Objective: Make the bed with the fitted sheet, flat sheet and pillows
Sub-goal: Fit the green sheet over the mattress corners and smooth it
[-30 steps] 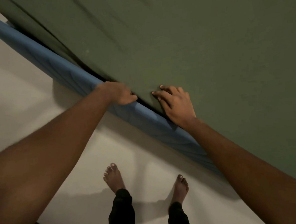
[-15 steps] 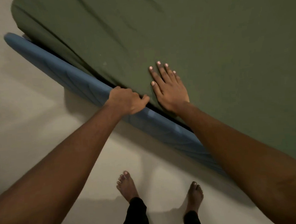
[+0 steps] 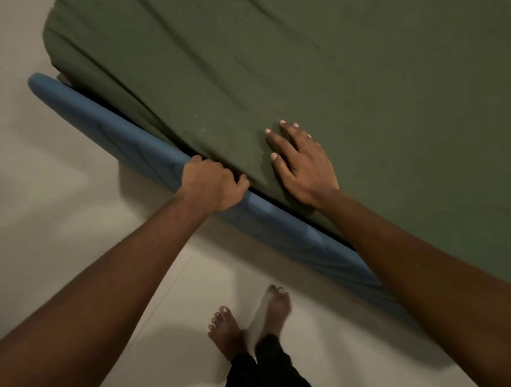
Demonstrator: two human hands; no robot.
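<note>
The dark green fitted sheet (image 3: 330,67) lies spread over the mattress it hides. Its side drops into the dark gap behind the blue padded bed rail (image 3: 117,133), and creases run toward the far corner. The left hand (image 3: 214,185) clenches the rail's top edge, fingers hooked at that gap. The right hand (image 3: 302,166), a second ago curled at the sheet's edge, now lies released and flat on the cloth. This stretch looks tucked and ready for smoothing.

A pale, smooth floor (image 3: 52,207) in dim, warm light runs alongside a blue padded bed frame (image 3: 117,136) set diagonally.
</note>
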